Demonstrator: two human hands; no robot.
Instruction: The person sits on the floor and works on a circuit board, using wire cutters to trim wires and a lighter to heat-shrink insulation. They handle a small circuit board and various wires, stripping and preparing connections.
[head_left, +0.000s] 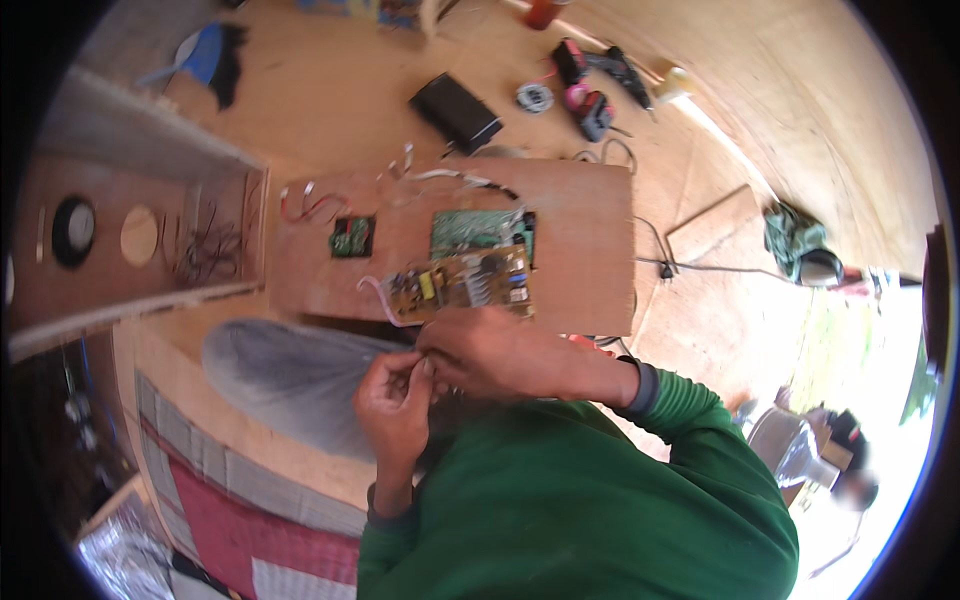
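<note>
My left hand (393, 405) and my right hand (480, 350) meet in front of my body, fingertips pinched together. Whatever they hold, if anything, is too small or hidden to make out. Just beyond them a brown circuit board (462, 283) with a silver heat sink and a yellow part lies on a wooden panel (585, 255). A green circuit board (465, 232) shows in a cut-out behind it. A smaller green board (350, 237) sits in a square opening to the left. Red and white wires (318, 205) lie on the panel.
An open wooden speaker box (150, 285) with round holes stands at left. Farther off are a black box (456, 112), a solder-like spool (534, 97), a cordless tool (590, 105) and a blue brush (205, 62). A cable (720, 268) runs across the floor at right.
</note>
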